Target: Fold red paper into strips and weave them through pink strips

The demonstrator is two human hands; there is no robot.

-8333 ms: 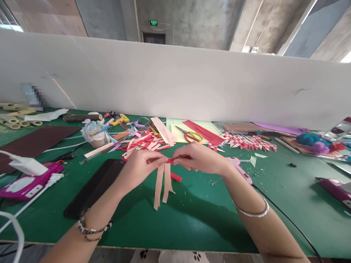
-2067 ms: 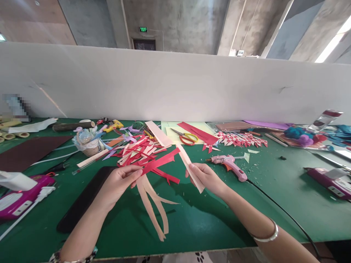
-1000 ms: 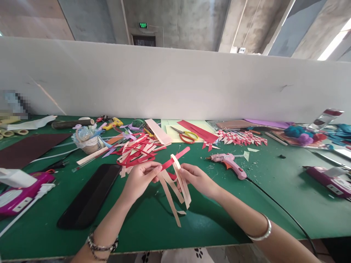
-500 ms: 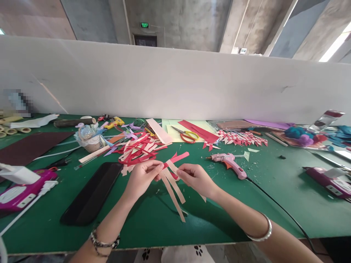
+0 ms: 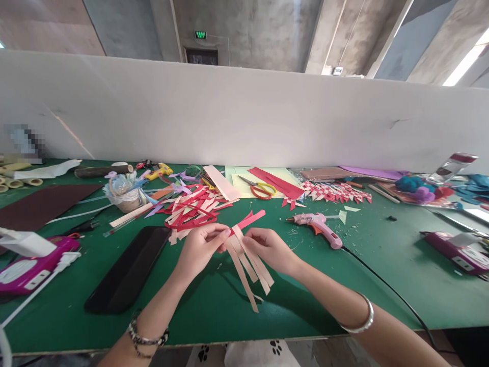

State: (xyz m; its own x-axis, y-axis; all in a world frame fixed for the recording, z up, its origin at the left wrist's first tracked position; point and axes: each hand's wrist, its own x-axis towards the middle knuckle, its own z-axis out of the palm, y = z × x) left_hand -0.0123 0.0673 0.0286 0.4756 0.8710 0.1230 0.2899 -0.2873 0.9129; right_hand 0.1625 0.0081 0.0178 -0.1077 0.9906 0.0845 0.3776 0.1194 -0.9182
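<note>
Between my hands, above the green table, hang several pale pink paper strips [image 5: 244,265] crossed at the top with a red paper strip [image 5: 250,219]. My left hand [image 5: 202,250] is closed, its thumb and fingers pinching the crossing from the left. On the right, the fingers of my right hand [image 5: 269,248] are pinched at the upper part of the pale strips. The lower ends of the strips dangle free. A pile of red and pink strips [image 5: 194,206] lies just beyond my left hand.
A pink glue gun [image 5: 319,227] with a black cord lies to the right. Scissors [image 5: 262,189] rest on pale green paper at the back. Woven red-and-pink pieces [image 5: 336,192] lie back right. A black slab-like case [image 5: 128,270] and a purple power strip [image 5: 38,270] are on the left.
My right hand has shifted slightly left and down. The pale strips beside it now hang downward, where one was lifted upward between its fingers before. My left hand stays nearly still.
</note>
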